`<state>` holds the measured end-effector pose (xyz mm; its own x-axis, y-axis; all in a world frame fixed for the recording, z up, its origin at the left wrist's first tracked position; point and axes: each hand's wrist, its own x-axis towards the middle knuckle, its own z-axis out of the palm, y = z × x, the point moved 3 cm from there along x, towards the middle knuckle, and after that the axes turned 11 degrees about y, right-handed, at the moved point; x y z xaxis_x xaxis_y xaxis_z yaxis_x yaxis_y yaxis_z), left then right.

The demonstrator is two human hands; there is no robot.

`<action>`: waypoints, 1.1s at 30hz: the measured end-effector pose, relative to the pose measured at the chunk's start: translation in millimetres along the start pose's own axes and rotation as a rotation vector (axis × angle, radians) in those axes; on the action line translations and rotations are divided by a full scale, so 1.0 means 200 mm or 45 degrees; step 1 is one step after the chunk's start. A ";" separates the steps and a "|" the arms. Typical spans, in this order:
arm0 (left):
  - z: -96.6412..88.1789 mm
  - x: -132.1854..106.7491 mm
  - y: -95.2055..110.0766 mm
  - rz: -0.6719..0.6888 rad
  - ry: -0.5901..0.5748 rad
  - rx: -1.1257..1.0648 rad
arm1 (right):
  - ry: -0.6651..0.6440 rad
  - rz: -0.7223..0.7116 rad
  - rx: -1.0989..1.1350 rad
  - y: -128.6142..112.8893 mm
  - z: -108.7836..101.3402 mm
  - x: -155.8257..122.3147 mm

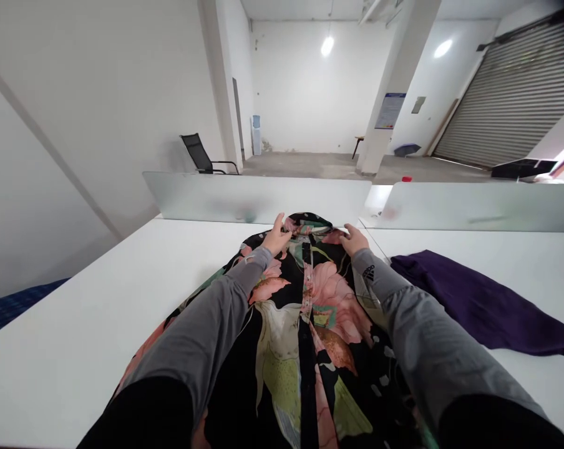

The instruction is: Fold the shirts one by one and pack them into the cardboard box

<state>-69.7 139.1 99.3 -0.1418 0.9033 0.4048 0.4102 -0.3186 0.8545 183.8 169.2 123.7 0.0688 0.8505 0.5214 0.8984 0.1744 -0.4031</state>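
Note:
A black shirt with a large pink, green and cream floral print lies spread front up on the table, its collar at the far end and its button placket down the middle. My left hand rests at the shoulder left of the collar, thumb and index finger apart. On the other shoulder, my right hand touches the fabric with its fingers apart. Both forearms, in grey sleeves, lie over the sides of the shirt and hide parts of it.
The white table has a frosted divider along its back edge, just beyond the collar. A folded purple cloth lies to the right. Past the divider stand a black chair and a pillar.

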 end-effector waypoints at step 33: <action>0.27 -0.45 -0.25 0.358 -0.389 1.204 | 0.349 0.168 -0.452 0.86 -0.50 -0.55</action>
<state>-27.9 88.9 2.6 0.2497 0.9076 0.3376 0.9525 -0.2929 0.0830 374.5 56.4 71.1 0.2613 0.6834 0.6817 0.9639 -0.1473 -0.2217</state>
